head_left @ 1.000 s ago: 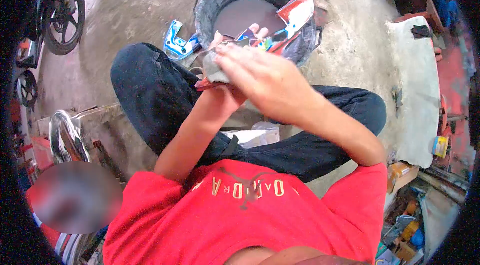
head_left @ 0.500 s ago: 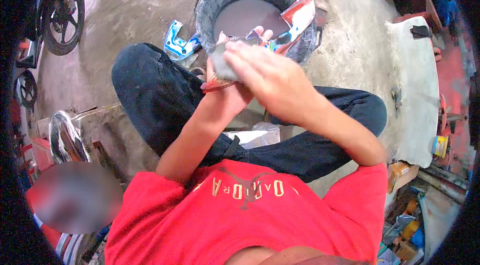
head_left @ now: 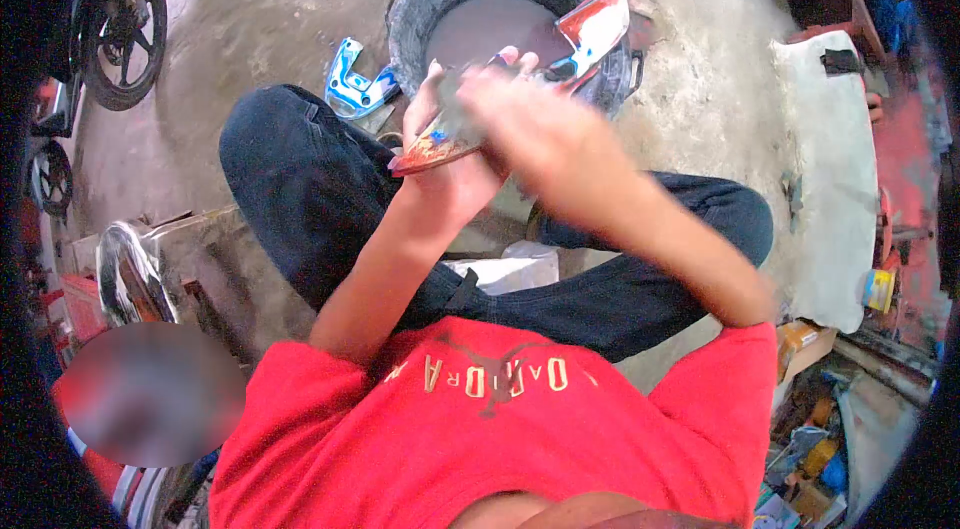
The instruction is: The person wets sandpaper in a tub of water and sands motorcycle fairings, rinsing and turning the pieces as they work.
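Observation:
My left hand [head_left: 450,187] supports a painted panel [head_left: 600,29] from underneath, its fingertips showing at the far edge. The panel is red, white and blue, with a worn red and blue patch near my left wrist. On top, my right hand [head_left: 545,129] is closed over a grey sheet that looks like sandpaper [head_left: 453,94] and presses it flat on the panel. Motion blurs the right fingers. Beyond both hands stands a black tub [head_left: 410,24] of murky greyish water, with the panel's far end over its right side.
A second blue and white panel [head_left: 352,89] lies on the concrete floor [head_left: 270,19] left of the tub. Motorcycle wheels [head_left: 125,39] stand at the far left. A long pale panel [head_left: 830,189] lies on the right, with a cardboard box [head_left: 800,344] and clutter below it.
My right hand and the grey sheet have slid up and away along the panel, uncovering its red and blue near end. The left hand keeps its hold, and the panel is slightly tilted.

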Demonstrator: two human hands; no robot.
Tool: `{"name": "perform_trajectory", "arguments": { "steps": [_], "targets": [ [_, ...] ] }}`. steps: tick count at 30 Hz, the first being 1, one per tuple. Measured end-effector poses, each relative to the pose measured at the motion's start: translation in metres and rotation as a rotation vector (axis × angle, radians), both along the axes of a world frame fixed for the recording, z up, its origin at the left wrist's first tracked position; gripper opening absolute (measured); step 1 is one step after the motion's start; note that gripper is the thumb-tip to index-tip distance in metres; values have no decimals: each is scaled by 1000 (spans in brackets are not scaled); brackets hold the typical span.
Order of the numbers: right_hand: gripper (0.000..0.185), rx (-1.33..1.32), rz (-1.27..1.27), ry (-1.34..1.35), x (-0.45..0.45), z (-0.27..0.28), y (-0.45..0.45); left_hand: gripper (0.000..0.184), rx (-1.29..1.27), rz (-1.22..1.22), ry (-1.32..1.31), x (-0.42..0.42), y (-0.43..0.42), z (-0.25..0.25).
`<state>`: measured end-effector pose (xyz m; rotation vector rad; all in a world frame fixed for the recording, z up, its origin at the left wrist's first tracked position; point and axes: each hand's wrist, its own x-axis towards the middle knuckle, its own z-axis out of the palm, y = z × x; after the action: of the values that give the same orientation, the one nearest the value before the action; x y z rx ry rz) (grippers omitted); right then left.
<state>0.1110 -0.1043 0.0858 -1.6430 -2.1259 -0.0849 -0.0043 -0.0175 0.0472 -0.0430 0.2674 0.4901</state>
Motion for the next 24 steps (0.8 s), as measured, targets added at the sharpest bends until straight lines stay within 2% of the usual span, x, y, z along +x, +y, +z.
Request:
{"name": "perform_trajectory", "arguments": {
  "steps": [2,4,5,6,8,11,15,17,20,21,24],
  "targets": [
    [41,41,124,45,-18,15,-5,62,4,-79,-151,-6,4,-12],
    [38,-43,-10,-37,11,6,6,58,-93,56,55,3,2,11],
    [34,39,-90,-121,34,-5,12,53,-1,-15,-244,1,6,-8],
    [32,-41,-125,33,44,1,17,52,-76,-9,-265,0,8,-3],
    [26,-147,-273,334,46,18,15,50,-100,25,-69,3,3,11],
    [23,-87,-356,588,42,31,15,49,-20,72,36,5,0,21],
    [23,-52,-288,891,49,14,20,47,-56,48,10,3,3,15],
    [21,-49,-256,960,49,10,22,49,-50,31,-46,0,4,7],
    [19,-124,-314,1008,46,19,20,36,-29,-7,-218,-1,2,12],
    [18,-162,-353,1013,46,22,19,35,0,1,-194,-1,2,13],
    [19,-78,-238,1101,50,14,20,33,79,11,-131,0,0,16]
  ]
}}
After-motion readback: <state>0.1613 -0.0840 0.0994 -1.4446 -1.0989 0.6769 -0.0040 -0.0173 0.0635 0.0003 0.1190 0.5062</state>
